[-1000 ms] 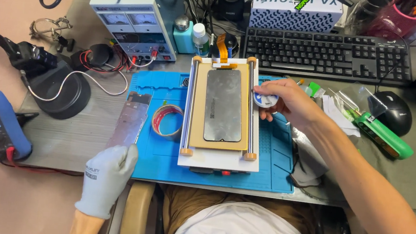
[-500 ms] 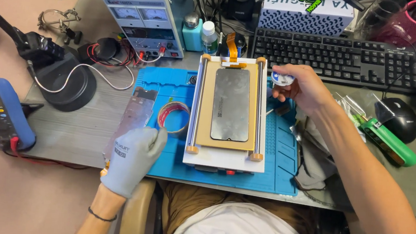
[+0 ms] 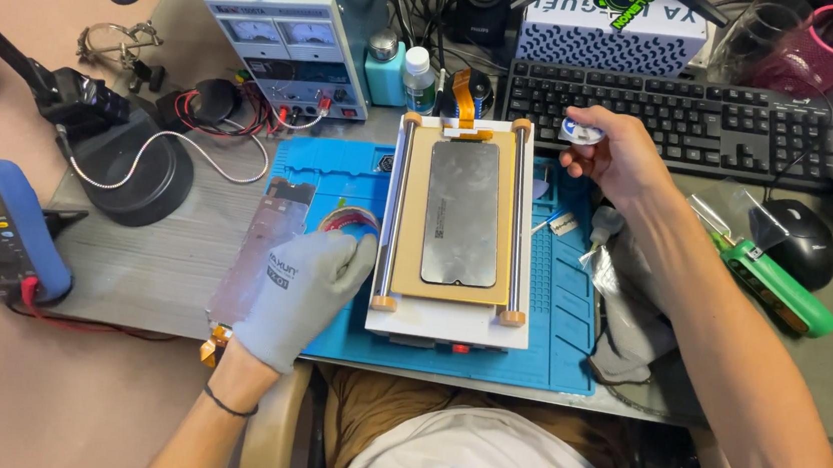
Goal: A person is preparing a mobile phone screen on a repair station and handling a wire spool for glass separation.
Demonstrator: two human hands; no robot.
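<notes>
Phone screen repair at a cluttered counter (image 3: 162, 272), both hands busy.

The gloved left hand (image 3: 299, 294) is closed on a detached phone display panel (image 3: 262, 251), holding it flat over the left edge of the blue work mat (image 3: 559, 327), just beside a red tape roll (image 3: 347, 222). The bare right hand (image 3: 616, 156) pinches a small round white disc (image 3: 582, 132) above the keyboard (image 3: 677, 121). Between them, a dark phone panel (image 3: 459, 211) lies on the screen separator machine (image 3: 450, 307).

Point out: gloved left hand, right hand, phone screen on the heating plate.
gloved left hand (image 3: 303, 289), head view, back of the glove.
right hand (image 3: 612, 156), head view, back of the hand.
phone screen (image 3: 459, 211), head view, centre of the glass.
</notes>
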